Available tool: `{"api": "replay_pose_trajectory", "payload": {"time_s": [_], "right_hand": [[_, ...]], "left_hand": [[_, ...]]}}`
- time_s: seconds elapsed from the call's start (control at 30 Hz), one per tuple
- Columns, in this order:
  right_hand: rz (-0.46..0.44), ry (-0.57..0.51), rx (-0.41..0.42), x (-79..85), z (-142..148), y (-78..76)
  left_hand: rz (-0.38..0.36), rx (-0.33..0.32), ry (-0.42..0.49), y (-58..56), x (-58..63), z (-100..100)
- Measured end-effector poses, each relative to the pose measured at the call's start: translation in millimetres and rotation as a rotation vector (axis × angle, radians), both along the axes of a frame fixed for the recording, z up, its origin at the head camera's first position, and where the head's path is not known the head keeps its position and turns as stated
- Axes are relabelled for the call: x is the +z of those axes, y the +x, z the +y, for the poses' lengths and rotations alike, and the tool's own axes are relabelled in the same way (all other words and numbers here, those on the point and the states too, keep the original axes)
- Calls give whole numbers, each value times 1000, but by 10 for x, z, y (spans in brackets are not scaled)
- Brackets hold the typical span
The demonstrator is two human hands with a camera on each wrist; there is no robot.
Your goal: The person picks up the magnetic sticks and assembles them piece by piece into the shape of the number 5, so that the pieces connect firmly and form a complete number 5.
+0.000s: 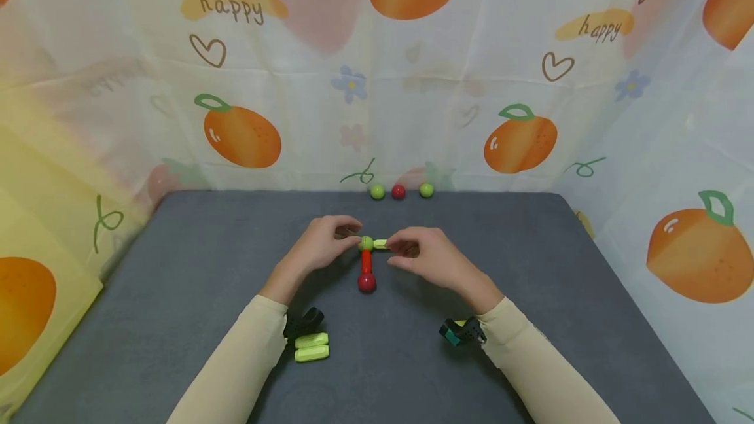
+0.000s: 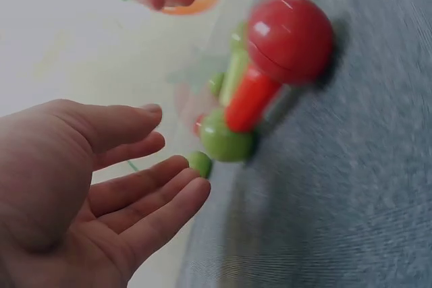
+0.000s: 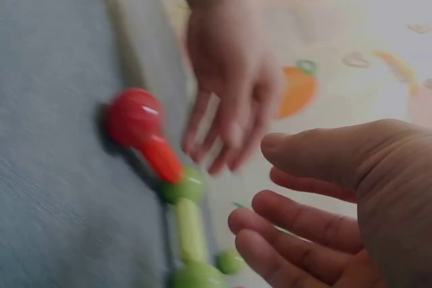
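Note:
An L-shaped piece of ball-and-rod toy parts lies on the dark table. Its corner is a green ball (image 1: 366,243), from which a red rod (image 1: 366,262) runs to a red ball (image 1: 366,282). A yellow-green rod (image 1: 379,244) extends right from the corner to another green ball (image 3: 197,277), which the right hand covers in the head view. Beside the corner ball, my left hand (image 1: 326,241) has its fingers loosely extended, holding nothing. My right hand (image 1: 430,255) is near the rod's far end, also with fingers spread apart; both wrist views show space between the fingers and the parts.
Along the table's back edge sit a green ball (image 1: 377,192), a red ball (image 1: 398,192) and another green ball (image 1: 427,190). Two yellow-green rods (image 1: 311,353) lie by the left wrist. Part of a yellow-green piece (image 1: 461,323) shows by the right wrist strap. Printed cloth hangs behind.

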State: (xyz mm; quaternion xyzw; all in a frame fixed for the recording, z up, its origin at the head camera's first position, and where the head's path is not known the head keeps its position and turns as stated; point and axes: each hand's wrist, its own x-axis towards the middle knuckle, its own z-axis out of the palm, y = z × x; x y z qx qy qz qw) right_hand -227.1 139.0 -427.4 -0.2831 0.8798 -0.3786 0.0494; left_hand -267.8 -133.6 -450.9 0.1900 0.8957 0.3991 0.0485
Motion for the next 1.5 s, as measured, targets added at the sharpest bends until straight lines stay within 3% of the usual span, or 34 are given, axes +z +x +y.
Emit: {"api": "replay_pose_trajectory", "payload": {"time_s": [0.23, 0.37, 0.53, 0.7, 0.8, 0.97, 1.07, 1.27, 1.5], "right_hand": [[24, 32, -41, 138, 370, 137], [45, 76, -42, 186, 556, 242], [85, 131, -53, 232, 738, 368], [104, 183, -52, 269, 901, 526], [68, 249, -19, 283, 968, 614], [-162, 378, 67, 266, 953, 679], [-240, 420, 97, 216, 899, 680], [-177, 424, 134, 114, 820, 676], [-164, 370, 152, 26, 789, 647]], "left_hand": [[0, -33, 56, 315, 114, -133], [-22, -68, 62, 484, 102, -157], [-43, -99, 22, 602, 28, -148], [-39, -138, -31, 624, -33, -88], [-38, -169, -45, 625, -62, -47], [-13, -183, -49, 637, -106, -11], [7, -177, -47, 641, -124, -12], [13, -159, -46, 650, -139, -13], [33, -171, -57, 650, -152, 26]]}}
